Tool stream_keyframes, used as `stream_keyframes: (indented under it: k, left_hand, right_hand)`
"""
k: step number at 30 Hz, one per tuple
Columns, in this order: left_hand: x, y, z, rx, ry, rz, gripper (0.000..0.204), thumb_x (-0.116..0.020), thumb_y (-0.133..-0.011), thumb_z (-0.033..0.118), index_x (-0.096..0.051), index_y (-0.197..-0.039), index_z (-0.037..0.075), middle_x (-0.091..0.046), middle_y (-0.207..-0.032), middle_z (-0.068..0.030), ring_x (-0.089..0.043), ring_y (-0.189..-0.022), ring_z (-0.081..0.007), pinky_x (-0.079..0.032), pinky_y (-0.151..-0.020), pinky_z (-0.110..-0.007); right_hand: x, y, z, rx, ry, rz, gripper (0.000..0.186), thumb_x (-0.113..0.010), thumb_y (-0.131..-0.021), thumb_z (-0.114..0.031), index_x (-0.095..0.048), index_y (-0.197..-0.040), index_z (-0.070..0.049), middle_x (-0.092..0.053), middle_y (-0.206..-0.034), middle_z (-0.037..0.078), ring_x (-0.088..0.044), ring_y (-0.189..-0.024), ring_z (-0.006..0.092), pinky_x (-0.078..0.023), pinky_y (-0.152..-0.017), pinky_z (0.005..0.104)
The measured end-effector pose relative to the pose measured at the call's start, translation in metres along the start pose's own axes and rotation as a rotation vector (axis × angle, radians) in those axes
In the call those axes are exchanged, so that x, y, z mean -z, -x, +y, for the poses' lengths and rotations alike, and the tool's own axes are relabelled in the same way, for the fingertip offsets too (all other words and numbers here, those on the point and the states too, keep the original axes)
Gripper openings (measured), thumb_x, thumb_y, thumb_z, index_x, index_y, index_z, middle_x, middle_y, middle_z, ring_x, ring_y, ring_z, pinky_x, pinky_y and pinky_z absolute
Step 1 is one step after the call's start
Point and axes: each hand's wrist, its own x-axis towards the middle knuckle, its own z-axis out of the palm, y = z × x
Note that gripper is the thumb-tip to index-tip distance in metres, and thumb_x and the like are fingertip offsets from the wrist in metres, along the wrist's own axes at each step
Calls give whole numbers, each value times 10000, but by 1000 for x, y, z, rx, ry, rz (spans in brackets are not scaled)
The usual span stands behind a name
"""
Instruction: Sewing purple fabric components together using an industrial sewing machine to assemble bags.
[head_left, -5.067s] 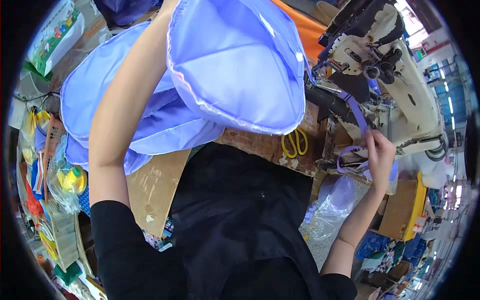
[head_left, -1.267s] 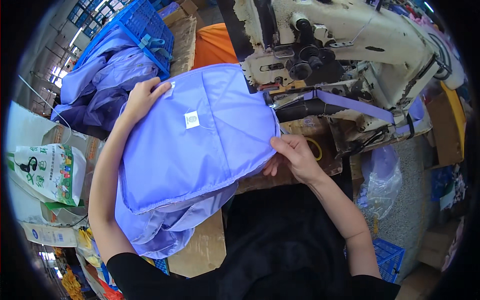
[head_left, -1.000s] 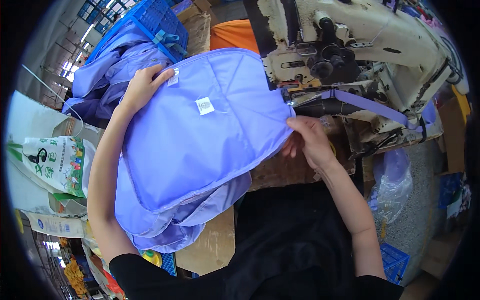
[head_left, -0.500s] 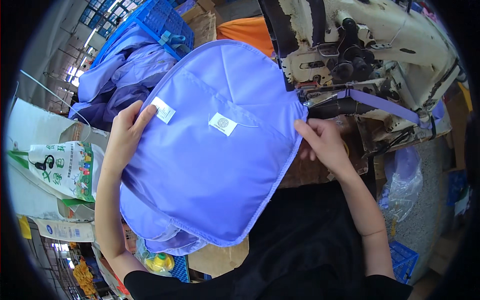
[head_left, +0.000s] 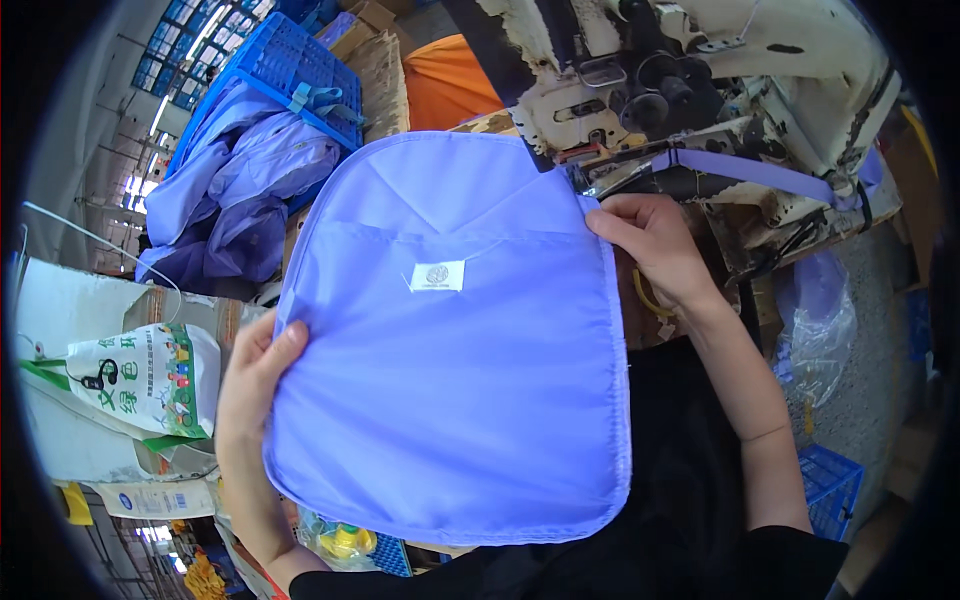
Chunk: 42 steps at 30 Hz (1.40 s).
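A flat lavender fabric panel (head_left: pixel 450 400) with rounded corners and a bound edge is spread out in front of me. A small white label (head_left: pixel 437 277) sits below a seam across its upper part. My left hand (head_left: pixel 258 368) is closed on the panel's left edge, thumb on top and fingers hidden behind. My right hand (head_left: pixel 655 245) pinches the upper right edge, just below the sewing machine's (head_left: pixel 620 105) metal binding guide (head_left: pixel 615 182). A lavender binding strip (head_left: pixel 755 174) runs into that guide from the right. The panel's upper right corner lies at the machine's working point.
Lavender fabric pieces (head_left: pixel 235 190) hang by a blue crate (head_left: pixel 300 65) at the back left, near orange cloth (head_left: pixel 450 80). A white-green bag (head_left: pixel 150 380) hangs at left. Clear plastic (head_left: pixel 820 320) and another blue crate (head_left: pixel 830 490) are on the right-hand floor.
The panel has turned so its upper seam lies nearly level, and its side label is now out of sight. My left hand has moved down along the left edge; my right still pinches near the guide.
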Motion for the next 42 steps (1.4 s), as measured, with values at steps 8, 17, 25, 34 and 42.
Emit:
stream_keyframes:
  k: [8, 17, 25, 34, 42]
  left_hand:
    - [-28, 8, -25, -42, 230, 65, 288, -622, -979, 197, -640, -1167, -20, -664, -887, -1, -533, -685, -12, -405, -640, -121]
    - [-38, -18, -21, -32, 251, 115, 276, -604, -988, 208, -640, -1155, -8, -664, -886, -8, -546, -687, -28, -411, -643, -133]
    - [-40, -42, -14, -92, 233, 166, 255, -599, -990, 225, -651, -1104, 3, -647, -855, 10, -533, -675, -19, -397, -620, -139]
    - [-28, -78, -19, -171, 201, 167, 251, -594, -990, 233, -658, -1073, 5, -635, -826, 16, -519, -660, -20, -385, -595, -141]
    - [-21, -106, -14, -253, 174, 244, 266, -602, -986, 242, -659, -1064, -6, -622, -792, 17, -505, -635, -20, -372, -565, -144]
  right_hand:
    - [8, 1, -8, -65, 62, -94, 197, -682, -888, -154, -662, -765, -1, -570, -599, 5, -470, -449, 54, -368, -424, 173]
    - [16, -1, -7, -47, 86, -128, 186, -659, -871, -138, -655, -749, 1, -575, -572, 20, -465, -440, 60, -374, -414, 186]
    - [19, -8, 2, 64, 131, -106, 205, -654, -858, -145, -653, -716, 3, -569, -579, 9, -449, -449, 68, -349, -423, 194]
    - [20, -4, -1, 58, 184, -77, 220, -652, -853, -154, -659, -706, 9, -572, -581, 12, -451, -453, 71, -365, -430, 193]
    - [9, 5, -10, -55, 171, -39, 296, -647, -888, -222, -647, -703, 9, -593, -573, 44, -468, -429, 82, -373, -409, 197]
